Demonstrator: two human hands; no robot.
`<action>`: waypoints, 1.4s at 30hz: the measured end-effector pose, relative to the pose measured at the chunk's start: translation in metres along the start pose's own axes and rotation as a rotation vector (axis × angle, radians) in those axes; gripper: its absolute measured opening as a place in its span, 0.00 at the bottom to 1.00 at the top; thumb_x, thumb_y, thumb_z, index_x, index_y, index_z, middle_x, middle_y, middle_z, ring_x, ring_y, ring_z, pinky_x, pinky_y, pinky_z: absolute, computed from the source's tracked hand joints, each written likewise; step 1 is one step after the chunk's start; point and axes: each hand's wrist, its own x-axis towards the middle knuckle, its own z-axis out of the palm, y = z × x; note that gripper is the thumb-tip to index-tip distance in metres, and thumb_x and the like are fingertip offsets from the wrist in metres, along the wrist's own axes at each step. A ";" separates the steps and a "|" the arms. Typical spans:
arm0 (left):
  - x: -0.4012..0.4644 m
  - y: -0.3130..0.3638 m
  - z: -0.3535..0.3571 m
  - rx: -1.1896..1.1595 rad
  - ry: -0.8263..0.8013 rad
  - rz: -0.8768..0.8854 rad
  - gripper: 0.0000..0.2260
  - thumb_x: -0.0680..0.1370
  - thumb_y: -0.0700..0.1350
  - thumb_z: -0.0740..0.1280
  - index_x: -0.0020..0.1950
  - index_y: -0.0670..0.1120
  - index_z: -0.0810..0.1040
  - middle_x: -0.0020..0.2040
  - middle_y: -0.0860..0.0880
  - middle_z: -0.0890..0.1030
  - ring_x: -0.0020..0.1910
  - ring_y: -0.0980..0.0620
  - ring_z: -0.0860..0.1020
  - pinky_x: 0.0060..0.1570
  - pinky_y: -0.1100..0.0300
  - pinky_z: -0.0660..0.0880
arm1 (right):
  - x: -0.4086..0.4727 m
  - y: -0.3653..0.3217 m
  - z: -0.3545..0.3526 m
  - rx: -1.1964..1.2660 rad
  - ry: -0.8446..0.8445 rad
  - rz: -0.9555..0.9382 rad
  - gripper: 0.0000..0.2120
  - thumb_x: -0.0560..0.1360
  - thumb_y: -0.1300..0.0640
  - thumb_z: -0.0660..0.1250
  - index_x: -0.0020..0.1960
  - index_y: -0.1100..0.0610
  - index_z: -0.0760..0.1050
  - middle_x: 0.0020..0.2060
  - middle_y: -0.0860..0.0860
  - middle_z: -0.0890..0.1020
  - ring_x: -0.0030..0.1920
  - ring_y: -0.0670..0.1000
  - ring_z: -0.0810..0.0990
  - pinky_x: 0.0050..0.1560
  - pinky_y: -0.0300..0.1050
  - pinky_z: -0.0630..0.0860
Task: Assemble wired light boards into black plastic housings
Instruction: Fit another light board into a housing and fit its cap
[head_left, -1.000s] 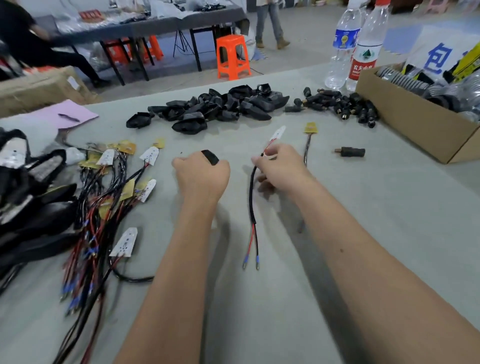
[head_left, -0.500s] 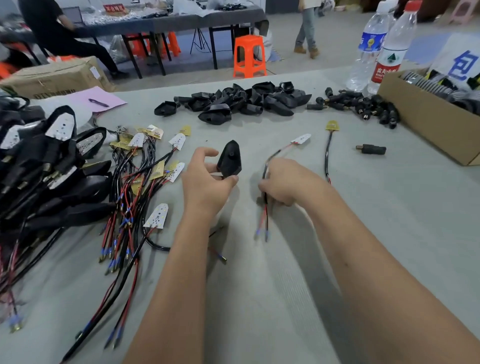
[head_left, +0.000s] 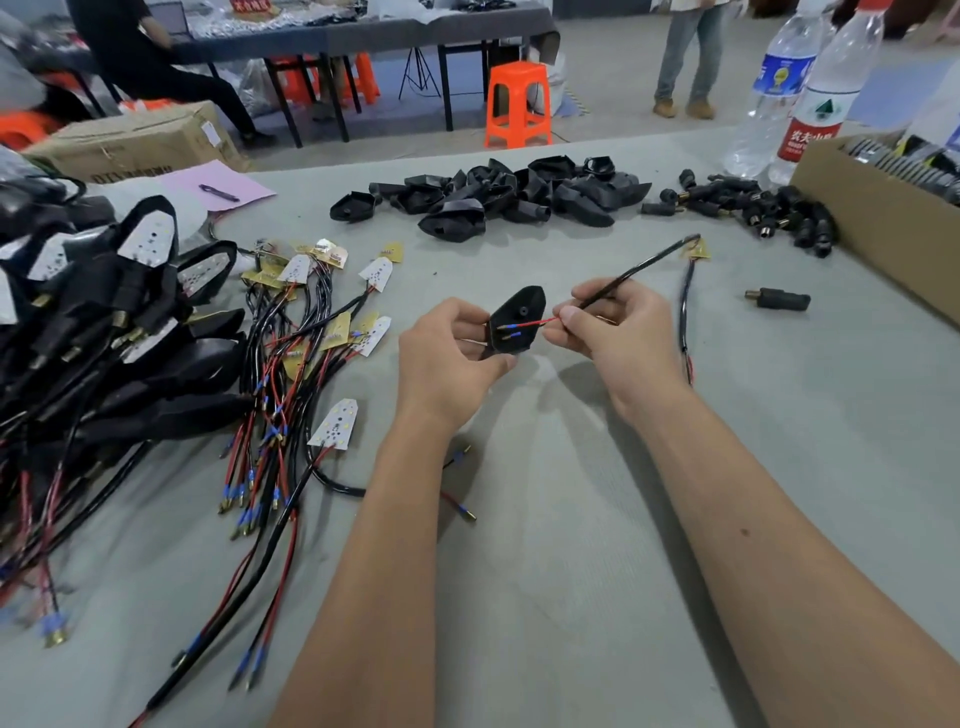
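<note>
We hold one black housing (head_left: 515, 321) in the left hand (head_left: 451, 347), raised above the table (head_left: 597, 519). The right hand (head_left: 615, 325) pinches the wire (head_left: 631, 273) just beside that housing, its red and black leads at the shell. Threading is underway; next we judge the leads need feeding through, drawing the board (head_left: 696, 249) in.

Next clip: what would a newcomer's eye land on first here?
The two hands at centre: the left hand holds a black housing, while the right hand pinches a black cable whose red wire tips meet the housing. To the left sprawls a tangle of wired boards, and a heap of empty housings lies farther back.
</note>
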 end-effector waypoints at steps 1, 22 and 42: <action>-0.001 0.000 0.000 0.001 -0.001 0.011 0.19 0.66 0.36 0.82 0.51 0.48 0.80 0.44 0.51 0.85 0.38 0.61 0.83 0.41 0.69 0.78 | 0.000 0.001 -0.001 -0.037 0.001 -0.016 0.08 0.77 0.73 0.69 0.50 0.62 0.75 0.36 0.57 0.85 0.38 0.57 0.88 0.43 0.43 0.84; -0.007 0.002 0.012 -0.016 -0.019 0.078 0.17 0.66 0.39 0.84 0.50 0.43 0.82 0.43 0.49 0.85 0.42 0.55 0.84 0.45 0.65 0.80 | -0.005 0.009 0.003 -0.364 -0.159 -0.026 0.04 0.75 0.62 0.75 0.43 0.59 0.82 0.32 0.55 0.85 0.29 0.50 0.82 0.30 0.44 0.77; -0.005 0.004 -0.034 -0.013 -0.212 -0.074 0.14 0.65 0.33 0.82 0.46 0.40 0.83 0.37 0.46 0.86 0.32 0.54 0.82 0.37 0.65 0.80 | 0.006 -0.002 -0.014 0.113 0.132 0.187 0.10 0.80 0.62 0.71 0.40 0.62 0.77 0.27 0.50 0.79 0.26 0.44 0.73 0.25 0.34 0.68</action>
